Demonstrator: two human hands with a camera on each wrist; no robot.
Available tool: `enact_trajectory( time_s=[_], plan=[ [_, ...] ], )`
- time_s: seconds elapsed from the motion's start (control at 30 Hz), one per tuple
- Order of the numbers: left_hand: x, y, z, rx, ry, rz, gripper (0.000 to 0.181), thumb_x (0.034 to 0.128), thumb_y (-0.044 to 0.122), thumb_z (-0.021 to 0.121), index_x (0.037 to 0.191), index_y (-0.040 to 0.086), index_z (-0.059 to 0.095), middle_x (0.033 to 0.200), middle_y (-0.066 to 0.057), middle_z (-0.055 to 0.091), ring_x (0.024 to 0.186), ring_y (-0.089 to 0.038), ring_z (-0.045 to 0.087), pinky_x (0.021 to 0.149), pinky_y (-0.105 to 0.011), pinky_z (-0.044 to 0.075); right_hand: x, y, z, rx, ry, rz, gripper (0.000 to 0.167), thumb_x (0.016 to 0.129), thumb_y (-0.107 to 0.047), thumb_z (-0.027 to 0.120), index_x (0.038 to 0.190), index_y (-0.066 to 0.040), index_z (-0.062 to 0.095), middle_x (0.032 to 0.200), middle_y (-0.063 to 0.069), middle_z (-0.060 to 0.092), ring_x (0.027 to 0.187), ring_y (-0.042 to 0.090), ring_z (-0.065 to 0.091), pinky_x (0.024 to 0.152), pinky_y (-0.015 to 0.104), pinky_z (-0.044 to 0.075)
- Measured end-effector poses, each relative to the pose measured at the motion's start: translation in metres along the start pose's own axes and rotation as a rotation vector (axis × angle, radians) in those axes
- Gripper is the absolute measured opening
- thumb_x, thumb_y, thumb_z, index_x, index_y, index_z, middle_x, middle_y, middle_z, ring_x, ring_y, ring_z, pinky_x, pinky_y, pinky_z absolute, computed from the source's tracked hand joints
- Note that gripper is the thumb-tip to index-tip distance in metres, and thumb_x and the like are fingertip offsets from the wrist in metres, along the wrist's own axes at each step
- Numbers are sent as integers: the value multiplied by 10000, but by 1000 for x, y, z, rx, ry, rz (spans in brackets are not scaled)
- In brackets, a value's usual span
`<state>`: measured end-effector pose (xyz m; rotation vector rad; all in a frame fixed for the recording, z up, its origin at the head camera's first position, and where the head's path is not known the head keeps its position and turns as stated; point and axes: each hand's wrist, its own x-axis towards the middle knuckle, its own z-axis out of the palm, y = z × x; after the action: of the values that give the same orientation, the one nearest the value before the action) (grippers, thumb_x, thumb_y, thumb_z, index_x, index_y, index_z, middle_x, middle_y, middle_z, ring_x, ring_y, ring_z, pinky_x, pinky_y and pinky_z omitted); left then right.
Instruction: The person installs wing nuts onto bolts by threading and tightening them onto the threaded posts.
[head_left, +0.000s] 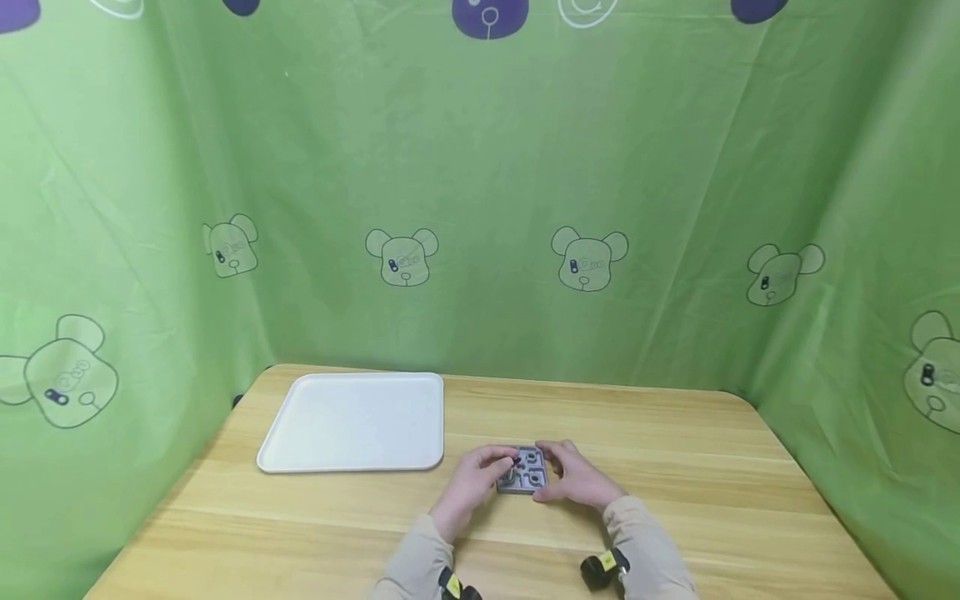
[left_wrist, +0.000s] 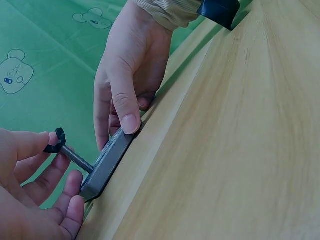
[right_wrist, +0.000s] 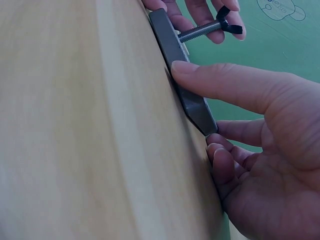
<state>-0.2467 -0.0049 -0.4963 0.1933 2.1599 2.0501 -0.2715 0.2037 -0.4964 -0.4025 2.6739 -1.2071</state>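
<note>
A small grey square plate [head_left: 534,481] with raised and recessed shapes on its top lies on the table between both hands. Standing up from it is a wing bolt [left_wrist: 76,159], a threaded metal shank with a black winged head. My left hand [head_left: 471,482] pinches that winged head, while its lower fingers lie by the plate's edge. From the other side my right hand [head_left: 576,478] grips the plate, its thumb along the near side [right_wrist: 172,47]. The shank's lower end meets the plate's top. Fingers partly cover the plate's left side in the head view.
A white rectangular tray [head_left: 356,421] rests on the wooden table [head_left: 637,425], at the back left. Green curtains [head_left: 495,167] with bear drawings surround the table's back and sides. Each wrist carries a black camera [head_left: 597,572].
</note>
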Motion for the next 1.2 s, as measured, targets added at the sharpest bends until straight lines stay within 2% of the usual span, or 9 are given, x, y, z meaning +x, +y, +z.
enact_trajectory(
  time_s=[0.3,0.67,0.83,0.97,1.2],
  plan=[
    [2,1,1,-18,30,-36,252,943,173,579,1154,73,674,1172,-93,666,1011,-202,588,833,-321,497,1,-1,0,-1,12,6,943,621,-213,872,1426,-9,426,1235,150,506,1146,289,518,1049,565,400],
    [2,-1,4,-37,89,-41,244,940,148,584,1130,12,655,1038,-87,692,889,-137,598,763,-273,497,1,1,0,2,-1,0,945,621,-216,871,1425,-3,423,1215,142,497,1137,282,500,1021,541,429],
    [2,-1,6,-44,137,-29,192,911,115,621,1050,-18,623,919,-108,690,802,-123,583,693,-242,480,1,2,1,-3,-3,2,945,622,-226,872,1425,-7,424,1217,141,497,1142,286,503,1024,544,428],
    [2,0,7,-37,151,-27,170,894,115,642,1000,-13,605,843,-83,655,754,-126,547,650,-223,448,0,1,1,-3,-2,7,947,622,-229,872,1428,-12,423,1226,143,498,1151,293,502,1028,548,424],
    [1,2,6,-29,131,-49,192,910,148,631,1031,-2,630,931,-100,665,808,-142,568,681,-232,469,0,0,0,-7,1,5,946,625,-233,868,1428,-8,422,1207,134,497,1130,276,497,1013,533,435]
  ],
)
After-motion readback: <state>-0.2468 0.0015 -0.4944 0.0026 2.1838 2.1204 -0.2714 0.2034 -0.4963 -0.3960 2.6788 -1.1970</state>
